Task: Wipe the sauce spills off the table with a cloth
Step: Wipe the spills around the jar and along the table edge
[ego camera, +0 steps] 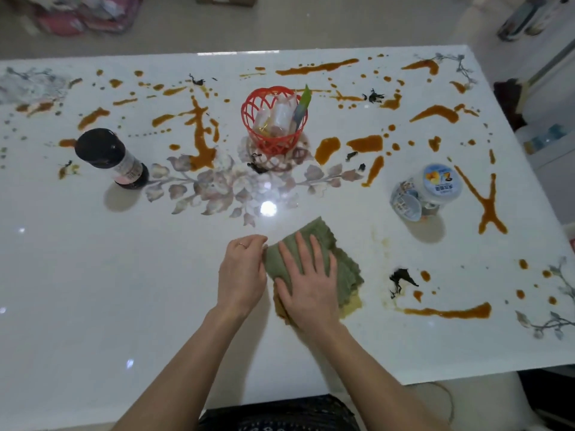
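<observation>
1. Near the desk's front edge, my right grip [308,284] lies flat, fingers spread, on the folded olive-green cloth [342,269].
2. My left grip [242,272] pinches the cloth's left edge.
3. Orange-brown sauce spills [448,312] streak the glossy white desk [124,275] toward the far and right edges.

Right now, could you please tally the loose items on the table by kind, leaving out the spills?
Bottle: 1
Basket: 1
Jar: 1
Cloth: 1, flat under the right hand, its edge pinched by the left hand
Total: 4
</observation>
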The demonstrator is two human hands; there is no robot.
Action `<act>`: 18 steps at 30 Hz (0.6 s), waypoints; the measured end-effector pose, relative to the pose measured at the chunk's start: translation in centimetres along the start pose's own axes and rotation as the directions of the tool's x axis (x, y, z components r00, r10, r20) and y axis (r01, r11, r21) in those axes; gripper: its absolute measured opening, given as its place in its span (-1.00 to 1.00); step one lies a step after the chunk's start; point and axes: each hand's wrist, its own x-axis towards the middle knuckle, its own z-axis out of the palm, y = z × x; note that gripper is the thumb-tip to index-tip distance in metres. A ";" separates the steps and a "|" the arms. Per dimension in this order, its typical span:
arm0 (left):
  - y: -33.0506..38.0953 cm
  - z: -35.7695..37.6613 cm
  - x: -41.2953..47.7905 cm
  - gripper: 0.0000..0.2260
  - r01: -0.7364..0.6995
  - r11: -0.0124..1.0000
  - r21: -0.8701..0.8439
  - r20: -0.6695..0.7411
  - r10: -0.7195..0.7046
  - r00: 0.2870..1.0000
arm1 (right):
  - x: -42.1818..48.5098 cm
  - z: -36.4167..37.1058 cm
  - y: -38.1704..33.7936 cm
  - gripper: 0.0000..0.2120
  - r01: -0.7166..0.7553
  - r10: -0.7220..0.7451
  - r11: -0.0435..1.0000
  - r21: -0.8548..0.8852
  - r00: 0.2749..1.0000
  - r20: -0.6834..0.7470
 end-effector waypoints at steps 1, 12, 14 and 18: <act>-0.1 0.2 -0.2 -0.72 -0.014 1.000 0.010 0.019 0.014 1.000 | -0.3 -0.1 0.2 -0.42 0.046 -0.046 0.999 0.002 0.999 0.028; -0.1 1.1 -1.3 -0.69 -0.051 0.989 0.141 0.117 0.035 0.993 | 0.3 -0.4 0.0 -0.44 -0.269 0.278 0.959 0.093 0.955 -0.105; 0.2 1.4 -1.5 -0.59 -0.051 0.988 0.147 0.164 0.027 0.986 | -1.8 -0.3 0.3 -0.46 -0.202 0.207 0.977 0.067 0.975 -0.077; 0.8 1.5 -1.8 -0.49 -0.077 0.980 0.185 0.213 0.037 0.976 | 5.3 -2.1 5.0 -0.44 -0.321 0.323 0.945 0.061 0.946 -0.034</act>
